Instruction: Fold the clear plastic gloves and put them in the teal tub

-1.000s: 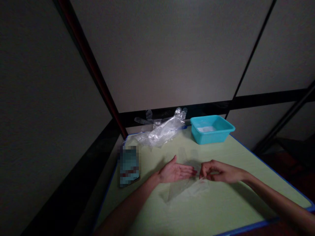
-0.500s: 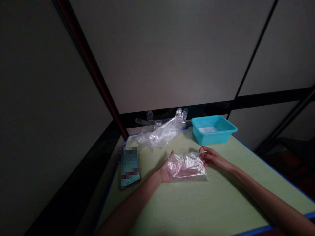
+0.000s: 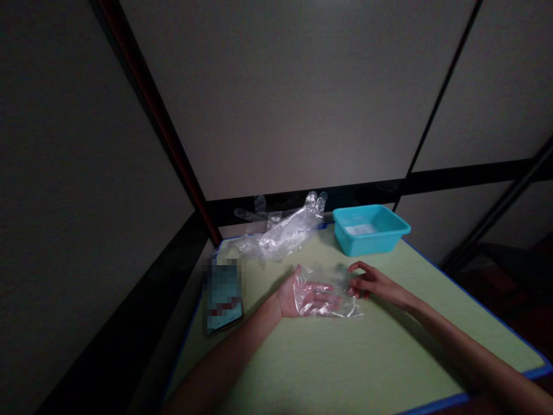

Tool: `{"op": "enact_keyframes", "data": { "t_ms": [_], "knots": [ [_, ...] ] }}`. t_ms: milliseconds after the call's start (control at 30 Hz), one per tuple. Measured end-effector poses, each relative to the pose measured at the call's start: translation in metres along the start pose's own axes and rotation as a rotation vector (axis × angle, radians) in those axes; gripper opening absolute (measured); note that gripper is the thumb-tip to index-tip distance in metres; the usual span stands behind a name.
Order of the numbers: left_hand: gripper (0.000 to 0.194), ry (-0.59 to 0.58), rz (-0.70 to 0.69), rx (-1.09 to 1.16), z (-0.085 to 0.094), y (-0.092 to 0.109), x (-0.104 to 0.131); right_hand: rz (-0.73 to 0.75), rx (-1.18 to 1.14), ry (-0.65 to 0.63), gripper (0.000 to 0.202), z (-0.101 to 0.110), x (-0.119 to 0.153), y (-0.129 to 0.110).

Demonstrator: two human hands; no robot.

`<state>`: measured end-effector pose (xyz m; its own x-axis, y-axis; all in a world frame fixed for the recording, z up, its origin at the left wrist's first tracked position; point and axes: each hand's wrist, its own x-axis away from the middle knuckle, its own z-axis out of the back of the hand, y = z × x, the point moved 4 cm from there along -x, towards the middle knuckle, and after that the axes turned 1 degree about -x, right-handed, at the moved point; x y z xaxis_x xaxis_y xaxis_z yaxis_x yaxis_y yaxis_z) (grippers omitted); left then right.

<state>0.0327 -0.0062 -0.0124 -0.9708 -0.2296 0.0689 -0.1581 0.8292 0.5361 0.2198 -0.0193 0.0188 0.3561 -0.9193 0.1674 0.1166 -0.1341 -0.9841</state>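
Note:
My left hand (image 3: 309, 297) lies palm up over the table with its fingers stretched out and spread. A thin, clear plastic bag (image 3: 326, 308) covers the palm and fingers, which show through it; whether they are inside or under it I cannot tell. At the bag's right edge, my right hand (image 3: 374, 283) has its fingers curled together, pinching the plastic. The exact contact at the fingertips is hard to make out.
Behind the hands lies a heap of clear plastic gloves (image 3: 280, 236). A turquoise basin (image 3: 371, 245) with something white inside stands at the back right. A phone (image 3: 223, 320) with a blurred-out screen rests at the left of the green table (image 3: 328, 363).
The plastic has gone from crumpled and shiny to flatter and more see-through, and the left fingers show more spread beneath it. The right hand stays by its right edge.

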Motion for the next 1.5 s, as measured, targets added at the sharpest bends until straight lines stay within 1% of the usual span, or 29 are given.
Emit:
{"op": "enact_keyframes", "data": {
  "t_ms": [133,267,433,600,700,900,1033,1100,1167,1233,1300,1333,1433,1500],
  "knots": [
    [0.087,0.018,-0.006,-0.013,0.006,0.000,0.000,0.087,0.092,-0.080,0.052,-0.011,0.011,0.006],
    [0.084,0.012,-0.011,0.000,0.009,0.000,0.000,0.181,0.094,-0.049,0.050,-0.022,0.018,0.010],
    [0.082,-0.006,-0.017,0.041,0.005,0.001,0.000,0.146,0.129,0.030,0.042,-0.022,0.019,0.014],
    [0.078,-0.001,-0.028,0.063,-0.007,0.002,0.001,0.135,0.133,0.031,0.043,-0.020,0.016,0.015],
    [0.080,0.035,-0.040,0.063,-0.009,0.004,0.002,0.133,0.127,0.034,0.042,-0.020,0.016,0.015],
    [0.089,0.144,-0.053,0.004,-0.005,0.005,0.002,0.137,0.135,0.047,0.042,-0.020,0.016,0.017],
    [0.083,0.247,-0.100,-0.093,-0.010,0.010,0.004,0.149,0.135,0.068,0.041,-0.020,0.015,0.019],
    [0.079,0.319,-0.133,-0.217,-0.014,0.014,0.006,0.162,0.147,0.084,0.041,-0.021,0.015,0.018],
    [0.072,0.444,-0.191,-0.413,-0.016,0.022,0.010,0.185,0.188,0.103,0.041,-0.021,0.016,0.018],
    [0.060,0.585,-0.272,-0.583,-0.015,0.030,0.015,0.231,0.279,0.139,0.040,-0.021,0.017,0.016],
    [0.049,0.706,-0.372,-0.676,-0.011,0.036,0.021,0.282,0.393,0.190,0.041,-0.021,0.019,0.014],
    [0.046,0.758,-0.425,-0.709,-0.008,0.038,0.024,0.301,0.444,0.216,0.041,-0.020,0.020,0.013],
    [0.055,0.919,-0.581,-0.833,-0.003,0.037,0.035,0.326,0.576,0.267,0.043,-0.020,0.024,0.012],
    [0.060,0.988,-0.638,-0.988,-0.009,0.030,0.043,0.361,0.705,0.298,0.039,-0.023,0.029,0.009]
  ]
}}
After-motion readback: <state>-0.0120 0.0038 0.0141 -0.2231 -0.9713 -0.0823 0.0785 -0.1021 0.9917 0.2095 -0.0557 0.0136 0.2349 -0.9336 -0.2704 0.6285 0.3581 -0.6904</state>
